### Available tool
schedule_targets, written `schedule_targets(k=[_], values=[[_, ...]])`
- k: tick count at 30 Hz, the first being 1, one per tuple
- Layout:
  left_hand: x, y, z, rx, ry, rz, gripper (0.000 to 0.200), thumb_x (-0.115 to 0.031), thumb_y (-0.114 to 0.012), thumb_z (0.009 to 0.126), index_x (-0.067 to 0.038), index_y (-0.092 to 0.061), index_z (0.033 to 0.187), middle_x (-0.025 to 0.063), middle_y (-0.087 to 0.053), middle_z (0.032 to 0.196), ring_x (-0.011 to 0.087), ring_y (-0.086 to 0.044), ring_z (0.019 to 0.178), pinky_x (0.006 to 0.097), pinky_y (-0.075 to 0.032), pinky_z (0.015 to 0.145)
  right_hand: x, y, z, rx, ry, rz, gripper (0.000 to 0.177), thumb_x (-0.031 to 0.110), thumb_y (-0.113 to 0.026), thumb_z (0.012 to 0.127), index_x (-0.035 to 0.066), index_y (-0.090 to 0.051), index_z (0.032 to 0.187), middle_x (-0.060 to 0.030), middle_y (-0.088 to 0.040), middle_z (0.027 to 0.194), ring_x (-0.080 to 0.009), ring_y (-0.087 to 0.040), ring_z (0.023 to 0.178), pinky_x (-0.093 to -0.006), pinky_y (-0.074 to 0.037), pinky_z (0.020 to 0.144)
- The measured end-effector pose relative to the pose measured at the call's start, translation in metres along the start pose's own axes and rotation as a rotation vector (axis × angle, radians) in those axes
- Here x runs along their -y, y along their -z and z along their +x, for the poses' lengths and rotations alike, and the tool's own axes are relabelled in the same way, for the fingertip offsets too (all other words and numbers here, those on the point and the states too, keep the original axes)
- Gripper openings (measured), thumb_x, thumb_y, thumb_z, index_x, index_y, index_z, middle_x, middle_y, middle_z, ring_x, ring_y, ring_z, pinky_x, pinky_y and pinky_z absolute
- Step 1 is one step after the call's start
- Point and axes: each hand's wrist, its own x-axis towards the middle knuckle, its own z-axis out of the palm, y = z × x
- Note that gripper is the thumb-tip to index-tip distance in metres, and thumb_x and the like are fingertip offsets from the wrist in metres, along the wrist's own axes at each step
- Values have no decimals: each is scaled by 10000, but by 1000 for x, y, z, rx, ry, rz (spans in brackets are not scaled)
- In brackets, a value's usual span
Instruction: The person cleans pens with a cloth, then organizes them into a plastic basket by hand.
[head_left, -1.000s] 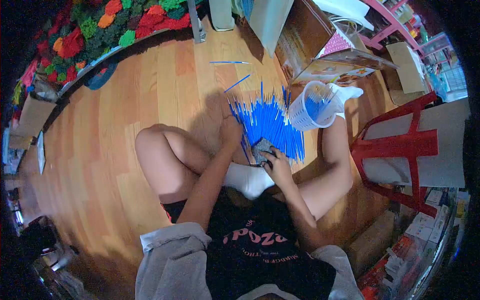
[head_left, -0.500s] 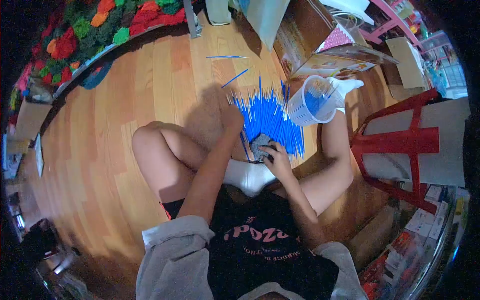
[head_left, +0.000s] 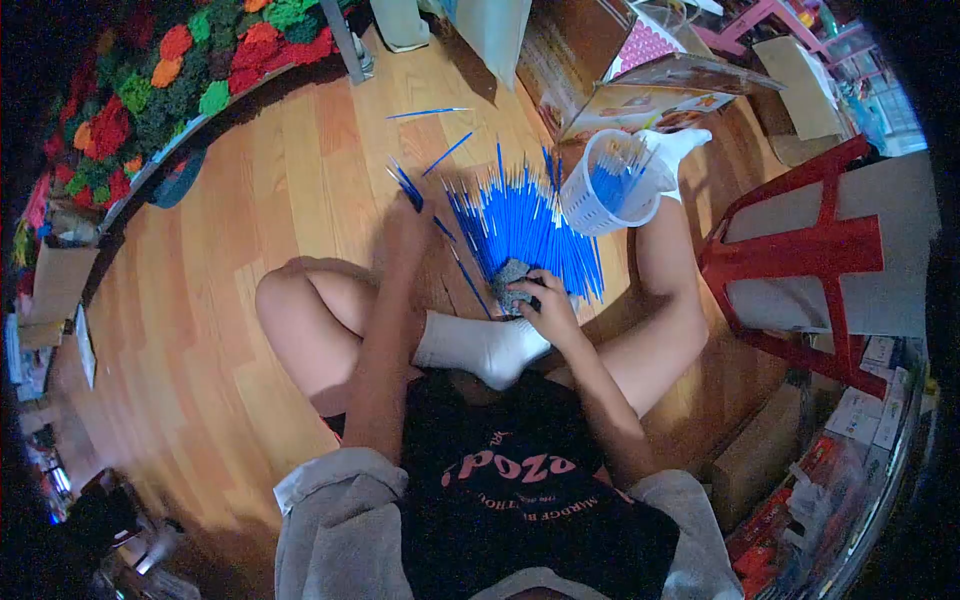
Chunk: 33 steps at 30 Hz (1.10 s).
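Note:
I sit on a wooden floor (head_left: 270, 200) with a fanned pile of thin blue sticks (head_left: 520, 215) in front of me. My left hand (head_left: 408, 222) is raised left of the pile and grips a few blue sticks (head_left: 404, 183) that point up and away. My right hand (head_left: 545, 300) rests at the near end of the pile, closed on a small grey block (head_left: 510, 275). A white perforated basket (head_left: 610, 180) holding more blue sticks stands at the pile's right, by my socked foot (head_left: 685, 145).
Loose blue sticks (head_left: 430, 113) lie farther out on the floor. An open cardboard box (head_left: 620, 70) stands behind the basket. A red stool (head_left: 800, 260) is at my right. A colourful tufted rug (head_left: 150, 80) lies at far left. Boxes crowd the lower right.
My left hand has moved left, away from the pile, lifting a few blue sticks with it. My right hand stays on the grey block. The view has tilted slightly.

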Motion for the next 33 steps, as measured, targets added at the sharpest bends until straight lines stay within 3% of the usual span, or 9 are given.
schedule_targets(k=[2, 6, 15, 17, 20, 27, 30, 32, 33], values=[[5, 8, 5, -31, -100, 140, 365, -273, -546, 754, -9, -451, 988, 208, -563, 713, 362, -560, 677, 419, -436, 584, -3, -1, 0, 9, -14, 23, 304, 52, -642, 614, 122, -607, 908, -136, -474, 952, -305, -456, 914, -357, -371, 801], [-7, 14, 1, -67, -138, 121, 200, -126, -556, 723, -6, -460, 851, 201, -556, 660, 370, -555, 645, 417, -431, 551, -3, -2, 0, 34, -46, 20, 295, 54, -633, 620, 150, -610, 898, -124, -474, 991, -296, -454, 933, -356, -381, 815], [-9, 6, -22, 19, -118, -16, 262, -170, -522, 761, -27, -466, 972, 210, -563, 873, 362, -538, 839, 400, -435, 689, -3, -1, -1, 17, -51, 29, 288, 59, -624, 620, 151, -611, 893, -125, -475, 990, -303, -458, 919, -356, -383, 808], [6, 2, -19, 45, -139, 1, 380, -172, -507, 755, -38, -452, 1106, 212, -555, 874, 357, -533, 828, 402, -423, 702, -2, -1, 0, 5, -30, 21, 281, 59, -626, 627, 135, -609, 897, -128, -473, 970, -300, -459, 913, -352, -382, 802], [-8, 7, -32, 1, -47, 195, 346, -167, -510, 745, -33, -490, 1063, 206, -561, 874, 355, -538, 813, 405, -420, 705, 0, -1, 1, 11, 32, -66, 336, 74, -632, 629, 123, -580, 957, -134, -470, 937, -303, -466, 885, -355, -389, 776], [41, -25, -12, 79, -32, 18, 257, -162, -530, 737, -10, -529, 944, 198, -570, 819, 344, -553, 758, 404, -423, 674, 27, 4, 5, 77, -67, -224, 605, 126, -651, 602, 112, -412, 1157, -157, -450, 869, -329, -470, 835, -388, -405, 727], [33, -22, -22, 261, -121, -117, 178, -136, -530, 759, -8, -531, 883, 151, -590, 809, 281, -575, 717, 366, -444, 652, 9, -6, 4, 12, -74, -139, 464, 122, -595, 655, 48, -447, 1088, -165, -472, 882, -323, -491, 813, -382, -407, 718], [14, -17, -29, 656, 72, -550, 131, -123, -530, 780, -22, -525, 863, 86, -593, 777, 195, -570, 706, 337, -459, 631, 5, -3, 6, -60, -94, -45, 406, 116, -561, 687, 26, -453, 1068, -158, -488, 887, -301, -505, 800, -370, -407, 721], [13, -18, -32, 656, 69, -559, 131, -123, -530, 780, -22, -525, 863, 86, -593, 777, 195, -570, 706, 337, -459, 631, 4, 3, 9, -206, -226, 323, 345, 119, -512, 722, 10, -459, 1044, -144, -500, 899, -263, -512, 800, -345, -407, 725]])
